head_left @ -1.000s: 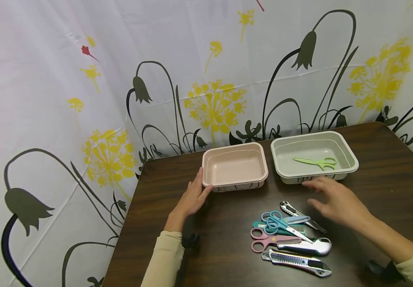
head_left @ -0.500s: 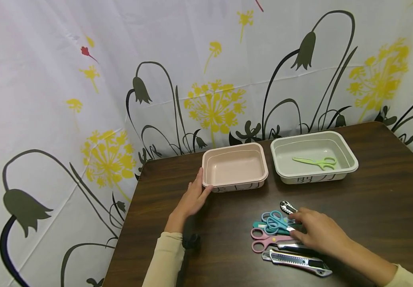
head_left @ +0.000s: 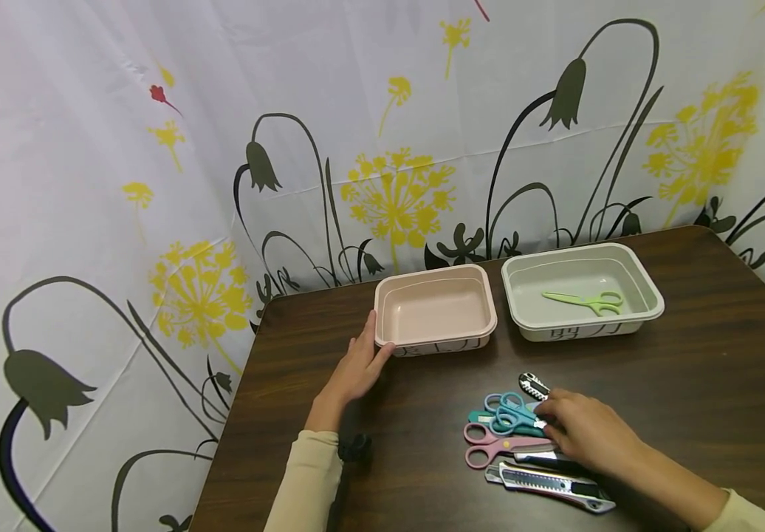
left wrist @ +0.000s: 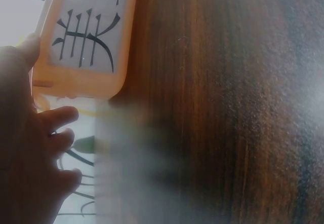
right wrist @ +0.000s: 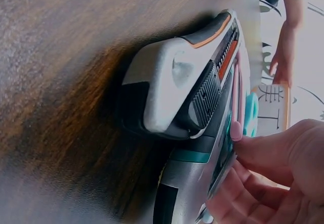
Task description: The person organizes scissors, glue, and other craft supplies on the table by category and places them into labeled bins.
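My left hand point(head_left: 356, 369) lies flat on the brown table, fingers straight, thumb against the near left corner of the empty pink tray point(head_left: 436, 343). The left wrist view shows the hand point(left wrist: 30, 153) beside that tray's labelled wall point(left wrist: 86, 41). My right hand point(head_left: 585, 432) is down on a pile of tools, fingers curled onto the blades of the blue scissors point(head_left: 505, 410). Pink scissors point(head_left: 489, 445) lie just below them. In the right wrist view my fingertips point(right wrist: 273, 173) pinch into the pile beside a white utility knife point(right wrist: 172, 82).
A grey tray point(head_left: 582, 250) at the back right holds green scissors point(head_left: 588, 301). More utility knives lie in the pile, one nearest me point(head_left: 545, 484) and one at the far end point(head_left: 532, 384). A flowered curtain hangs behind the table point(head_left: 701, 369).
My right hand came back from near the grey tray and dropped onto the tool pile, then closed its fingers there. The left hand and both trays stayed put.
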### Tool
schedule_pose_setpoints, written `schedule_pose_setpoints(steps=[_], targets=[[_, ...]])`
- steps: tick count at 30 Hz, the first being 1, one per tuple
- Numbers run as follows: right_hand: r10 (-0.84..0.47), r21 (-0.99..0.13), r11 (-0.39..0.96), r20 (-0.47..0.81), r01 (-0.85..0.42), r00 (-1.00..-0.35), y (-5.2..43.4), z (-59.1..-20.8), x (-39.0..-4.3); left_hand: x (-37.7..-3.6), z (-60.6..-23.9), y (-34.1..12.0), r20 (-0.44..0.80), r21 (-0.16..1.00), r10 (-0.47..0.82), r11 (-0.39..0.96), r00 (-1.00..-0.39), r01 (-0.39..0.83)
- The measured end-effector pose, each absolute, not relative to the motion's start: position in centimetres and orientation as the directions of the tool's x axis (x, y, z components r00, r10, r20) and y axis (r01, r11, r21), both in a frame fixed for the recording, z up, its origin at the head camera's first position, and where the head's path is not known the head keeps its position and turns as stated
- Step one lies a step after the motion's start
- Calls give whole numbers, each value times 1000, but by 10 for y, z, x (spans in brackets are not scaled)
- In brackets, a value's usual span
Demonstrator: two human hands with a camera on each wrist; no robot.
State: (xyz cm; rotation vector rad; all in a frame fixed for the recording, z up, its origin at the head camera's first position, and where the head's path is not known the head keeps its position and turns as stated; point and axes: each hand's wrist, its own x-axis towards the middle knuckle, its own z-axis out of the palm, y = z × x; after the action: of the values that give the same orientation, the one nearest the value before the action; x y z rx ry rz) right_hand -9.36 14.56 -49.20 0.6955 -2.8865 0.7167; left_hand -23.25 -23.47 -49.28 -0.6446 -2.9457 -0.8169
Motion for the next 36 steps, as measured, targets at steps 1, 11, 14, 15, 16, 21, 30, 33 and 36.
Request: schedule_pose_setpoints(steps=[1,11,14,15,16,21,30,33,36], targets=[[-411,-421,785,197,-456,-890,146,-492,-93,-233,-493,-234,125,489,386,778,-914,395],[-425,-366,806,191,-466,-885,151,-487,-89,-234,-496,-233,122,491,388,776,-913,396],[-431,-344,814,181,-468,-884,152,-483,-89,-233,-496,-233,126,495,383,776,-915,392],[-434,-337,816,181,-471,-882,153,-482,-89,-233,-496,-233,125,494,379,778,-917,389],[-435,-329,817,185,-473,-881,154,-481,-88,-233,-496,-232,126,495,376,778,-918,387],[-448,-306,816,201,-490,-871,158,-475,-86,-232,-498,-232,126,497,370,780,-921,381],[-486,-280,817,136,-504,-864,163,-471,-83,-228,-498,-235,114,498,366,783,-924,372],[-494,-279,813,131,-511,-859,165,-467,-85,-229,-498,-235,124,503,369,776,-921,379],[-479,-290,817,142,-499,-866,168,-460,-90,-231,-497,-234,135,508,372,770,-918,387]])
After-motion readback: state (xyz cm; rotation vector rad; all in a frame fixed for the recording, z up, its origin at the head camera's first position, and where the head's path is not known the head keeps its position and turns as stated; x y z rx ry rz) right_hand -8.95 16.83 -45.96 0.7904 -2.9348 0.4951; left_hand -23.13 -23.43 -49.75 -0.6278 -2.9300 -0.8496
